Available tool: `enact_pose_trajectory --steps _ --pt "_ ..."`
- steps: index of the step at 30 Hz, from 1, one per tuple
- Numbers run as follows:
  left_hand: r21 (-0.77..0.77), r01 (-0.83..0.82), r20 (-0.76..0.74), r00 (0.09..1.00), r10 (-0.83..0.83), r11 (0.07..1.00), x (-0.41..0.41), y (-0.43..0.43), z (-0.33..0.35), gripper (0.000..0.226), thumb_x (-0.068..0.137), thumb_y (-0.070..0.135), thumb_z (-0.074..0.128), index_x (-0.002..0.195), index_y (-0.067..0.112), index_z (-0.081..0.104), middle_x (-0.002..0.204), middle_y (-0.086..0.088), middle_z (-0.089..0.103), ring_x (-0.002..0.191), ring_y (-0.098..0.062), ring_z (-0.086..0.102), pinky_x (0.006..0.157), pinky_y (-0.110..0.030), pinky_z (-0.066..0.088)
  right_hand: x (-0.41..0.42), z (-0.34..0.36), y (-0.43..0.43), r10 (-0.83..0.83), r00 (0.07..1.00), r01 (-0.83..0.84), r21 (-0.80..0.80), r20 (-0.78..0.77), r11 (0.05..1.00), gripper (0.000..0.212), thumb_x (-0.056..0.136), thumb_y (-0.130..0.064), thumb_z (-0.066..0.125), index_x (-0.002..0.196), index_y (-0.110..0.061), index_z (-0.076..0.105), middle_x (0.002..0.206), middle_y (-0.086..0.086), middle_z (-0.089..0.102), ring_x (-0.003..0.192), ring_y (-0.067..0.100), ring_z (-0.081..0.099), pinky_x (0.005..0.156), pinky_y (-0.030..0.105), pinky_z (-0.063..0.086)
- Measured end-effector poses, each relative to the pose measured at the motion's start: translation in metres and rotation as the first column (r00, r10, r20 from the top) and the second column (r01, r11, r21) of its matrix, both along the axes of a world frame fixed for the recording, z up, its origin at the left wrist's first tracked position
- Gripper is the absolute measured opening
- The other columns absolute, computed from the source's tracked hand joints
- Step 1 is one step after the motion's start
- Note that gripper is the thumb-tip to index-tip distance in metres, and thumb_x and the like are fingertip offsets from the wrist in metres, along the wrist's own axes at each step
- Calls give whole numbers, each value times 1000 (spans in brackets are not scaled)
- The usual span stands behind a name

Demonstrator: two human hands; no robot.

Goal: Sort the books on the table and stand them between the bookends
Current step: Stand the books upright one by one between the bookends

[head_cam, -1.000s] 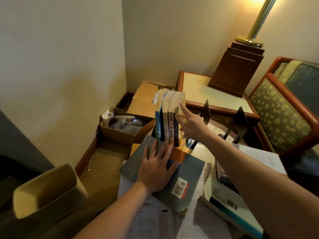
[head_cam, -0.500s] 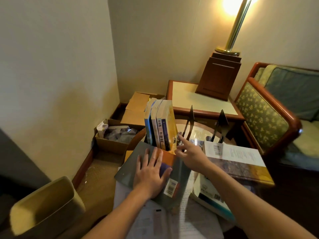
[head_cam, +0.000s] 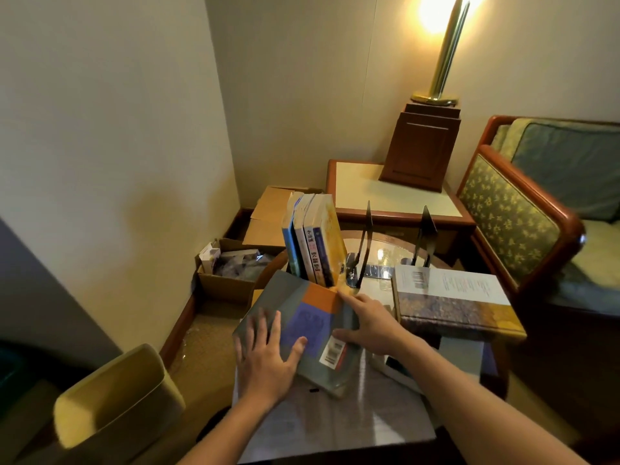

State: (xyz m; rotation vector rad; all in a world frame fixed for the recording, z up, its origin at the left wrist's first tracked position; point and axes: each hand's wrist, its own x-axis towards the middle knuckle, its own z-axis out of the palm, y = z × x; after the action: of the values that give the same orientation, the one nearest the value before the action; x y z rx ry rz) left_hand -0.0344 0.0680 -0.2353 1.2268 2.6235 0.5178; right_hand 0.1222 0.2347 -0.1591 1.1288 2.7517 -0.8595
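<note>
– Grey book [head_cam: 303,318] with the orange and purple patches: where does it lie?
– Flat on loose papers [head_cam: 335,427] at the near side of the glass-topped table [head_cam: 389,253]. Its far corner is at the foot of the standing row.
– And the hands?
– The left hand [head_cam: 265,359] lies palm down on the near left part of the cover, with its fingers straight and spread, pressing rather than gripping. The right hand [head_cam: 372,325] sits over the book's right edge. Its thumb is on the cover beside the barcode sticker [head_cam: 333,353] and its index finger stretches toward the far corner. Whether its other fingers hook under the edge, I cannot tell.
– The row?
– Several upright books [head_cam: 313,243], leaning a little, with a blue spine at the left end and a yellow cover at the right. A black left bookend [head_cam: 365,245] stands just beside them on the right, apart from the yellow cover. The right bookend [head_cam: 425,236] stands farther right.
– What else is on the table?
– A large book [head_cam: 449,303] lies flat just right of the right hand, its cover white, brown and yellow.
– Around the table?
– A brass lamp [head_cam: 443,52] on a wooden block, on the far side table [head_cam: 365,187]. There is a patterned armchair [head_cam: 520,229] at the right, open cardboard boxes [head_cam: 231,280] on the floor at the left, and a beige bin [head_cam: 117,394] near left.
</note>
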Motion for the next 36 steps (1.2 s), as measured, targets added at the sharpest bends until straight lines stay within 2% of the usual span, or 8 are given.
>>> enact_pose_trajectory --steps 3,6,10,13,16,23,31,36 --pt "20 -66 92 994 64 998 -16 -8 1 89 88 80 24 160 33 4 168 2 -9 153 -19 -15 123 -56 0 -2 -1 1 7 1000 -7 4 20 1000 97 86 -49 70 158 -38 7 149 1 36 129 24 40 107 48 44" --pt "78 -111 203 975 94 991 -27 -12 5 91 86 77 42 159 32 13 168 1 0 154 -24 -1 123 -53 17 -3 0 2 10 999 -10 -8 36 1000 97 86 -47 70 158 -38 7 147 2 36 128 25 41 106 49 44" --pt "135 -164 350 931 108 977 -43 -13 9 95 78 73 63 156 36 24 156 -2 31 139 -28 33 112 -46 38 -5 0 5 -6 999 8 -48 37 999 97 86 -42 72 158 -37 8 145 3 37 129 25 42 106 48 45" --pt "101 -178 383 915 127 979 -58 -13 6 102 64 87 61 152 48 26 142 -1 48 128 -26 47 102 -48 46 -11 1 11 18 998 -13 -74 67 997 101 85 -41 75 159 -33 7 148 3 39 130 25 46 107 44 45" --pt "53 -162 352 926 134 985 -63 -12 3 100 64 91 54 151 54 21 138 2 51 126 -25 48 101 -49 44 -21 5 19 37 994 -25 -112 103 993 105 81 -43 78 159 -31 9 151 2 40 133 25 44 110 44 40" --pt "30 -160 275 950 146 987 -54 -10 8 88 81 75 57 154 51 15 145 -1 43 134 -27 38 105 -48 29 -50 13 23 106 973 -85 -107 205 991 103 83 -46 76 158 -30 7 152 5 34 137 27 39 111 45 35" --pt "50 -133 288 951 113 990 -61 -8 7 93 79 74 60 156 45 16 141 0 46 130 -26 43 105 -48 40 -51 28 24 155 959 -170 41 238 985 103 78 -54 78 155 -31 14 143 4 44 119 22 50 95 37 44" --pt "75 -77 333 942 48 994 -62 -10 12 92 83 64 66 157 42 17 140 -4 43 130 -26 42 107 -44 41 -50 38 32 192 958 -137 -247 214 959 74 84 -41 77 134 -35 22 129 9 54 103 22 64 91 41 58"
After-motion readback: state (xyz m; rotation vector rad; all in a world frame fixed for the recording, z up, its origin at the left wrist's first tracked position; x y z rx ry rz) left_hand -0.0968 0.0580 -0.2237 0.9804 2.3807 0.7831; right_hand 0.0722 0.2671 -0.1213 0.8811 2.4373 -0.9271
